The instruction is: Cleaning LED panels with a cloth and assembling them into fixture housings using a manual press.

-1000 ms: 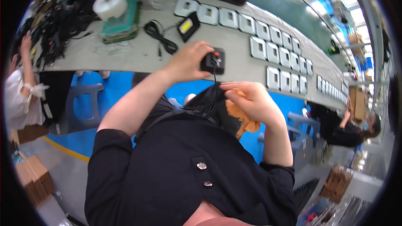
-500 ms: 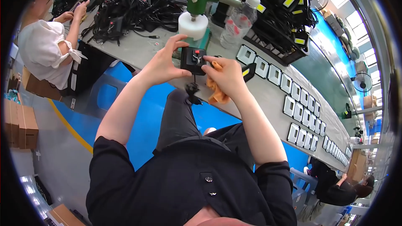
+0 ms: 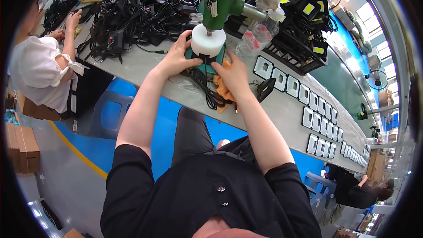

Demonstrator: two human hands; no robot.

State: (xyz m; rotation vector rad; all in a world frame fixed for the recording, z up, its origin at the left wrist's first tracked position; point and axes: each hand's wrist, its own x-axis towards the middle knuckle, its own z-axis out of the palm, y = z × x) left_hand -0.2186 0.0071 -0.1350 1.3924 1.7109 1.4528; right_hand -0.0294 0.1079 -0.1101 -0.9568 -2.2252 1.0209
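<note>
Small black device (image 3: pixel 203 57), seemingly under white press head (image 3: pixel 208 40).

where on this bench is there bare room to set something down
Bare bench top lies between the cable pile and the left hand. Another strip runs along the near edge below the row of white frames. Around the green press and orange cloth it is crowded.

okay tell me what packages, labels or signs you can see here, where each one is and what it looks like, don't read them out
Cardboard boxes: stacked on the floor at far left, brown, rectangular.
Label on the green press: small pale tag on its body, above the white round block.
Plastic bottle: right of the press, clear, with a reddish label band.
Cardboard box: at the bench's far right end, brown.
No screens show.
</note>
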